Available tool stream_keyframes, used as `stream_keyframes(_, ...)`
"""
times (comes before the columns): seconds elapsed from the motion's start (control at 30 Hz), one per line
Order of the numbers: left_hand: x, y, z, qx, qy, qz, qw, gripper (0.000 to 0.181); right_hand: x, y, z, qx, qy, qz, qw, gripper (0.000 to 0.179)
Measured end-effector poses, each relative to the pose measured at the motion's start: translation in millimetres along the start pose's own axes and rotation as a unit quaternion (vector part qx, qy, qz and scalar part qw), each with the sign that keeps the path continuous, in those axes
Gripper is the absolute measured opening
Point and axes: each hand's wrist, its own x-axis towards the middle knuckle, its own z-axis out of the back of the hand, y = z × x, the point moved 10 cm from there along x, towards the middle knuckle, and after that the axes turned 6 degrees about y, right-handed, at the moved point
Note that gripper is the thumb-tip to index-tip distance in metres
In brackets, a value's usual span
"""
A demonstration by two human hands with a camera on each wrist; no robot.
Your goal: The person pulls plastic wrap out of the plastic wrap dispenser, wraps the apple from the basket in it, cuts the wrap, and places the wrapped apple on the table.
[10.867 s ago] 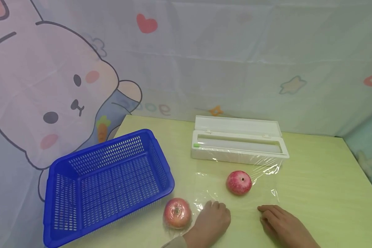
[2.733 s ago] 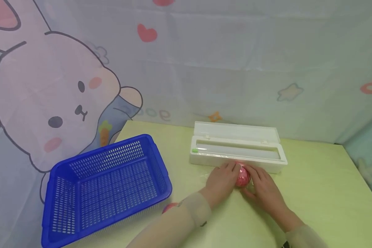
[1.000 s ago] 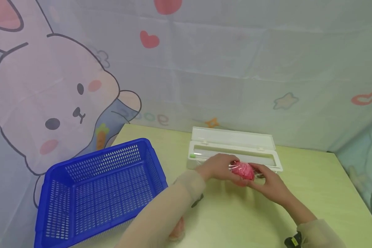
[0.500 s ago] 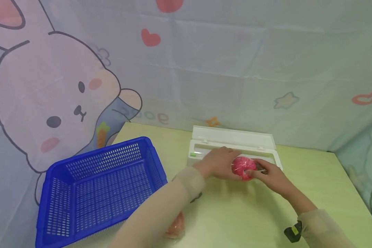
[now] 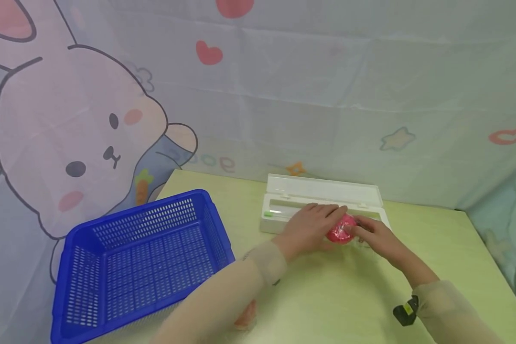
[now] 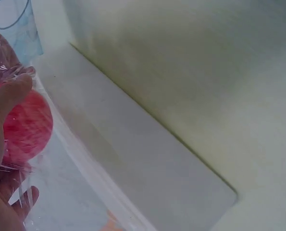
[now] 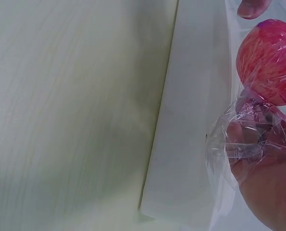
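A red apple (image 5: 340,232) in clear plastic wrap is held up in front of the open white wrap box (image 5: 268,225). My left hand (image 5: 307,230) grips it from the left, fingers over its top. In the left wrist view, the thumb crosses the near side of the apple (image 6: 32,127). My right hand (image 5: 380,241) pinches the gathered plastic wrap at the apple's right end. The right wrist view shows this bunched, twisted plastic wrap (image 7: 243,139) around the right fingers, with the apple (image 7: 265,60) beyond.
A blue perforated basket (image 5: 64,267) stands on the left of the pale yellow-green table (image 5: 327,306). Close to its right front corner lies another wrapped apple (image 5: 246,317), mostly hidden behind the left sleeve. A cartoon-printed cloth (image 5: 292,95) hangs behind the table.
Earlier the apple lay on spread plastic wrap, both hands apart from it. Now it is wrapped and lifted. Over the last second it has turned in the hands, its gathered end now pinched on the right.
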Motion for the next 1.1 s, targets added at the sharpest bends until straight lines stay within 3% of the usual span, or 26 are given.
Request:
stream_keyframes(0.17,5.1,8.9,-9.8,-0.073,0.001,0.022,0.9971,0.097,1.8,0.1,2.2,0.004,0.002,-0.007,1.0,0.059)
stream_keyframes(0.43,14.4,20.7,-20.8,-0.2,0.018,0.052,0.9782,0.087,2.5,2.5,2.8,0.013,0.006,-0.011,0.9998,0.057)
stream_keyframes(0.8,19.1,30.4,-17.7,-0.274,0.03,0.054,0.9597,0.085,-1.6,8.8,6.0,0.014,-0.001,-0.006,0.9999,0.058)
stream_keyframes(0.97,19.6,34.3,-16.3,-0.306,0.03,0.057,0.95,0.084,-3.9,13.0,6.6,-0.02,-0.01,-0.005,0.9998,0.062)
stream_keyframes(1.1,23.6,33.7,-11.8,-0.31,0.028,0.043,0.9493,0.082,-5.5,15.8,10.3,-0.044,-0.021,0.002,0.9988,0.062)
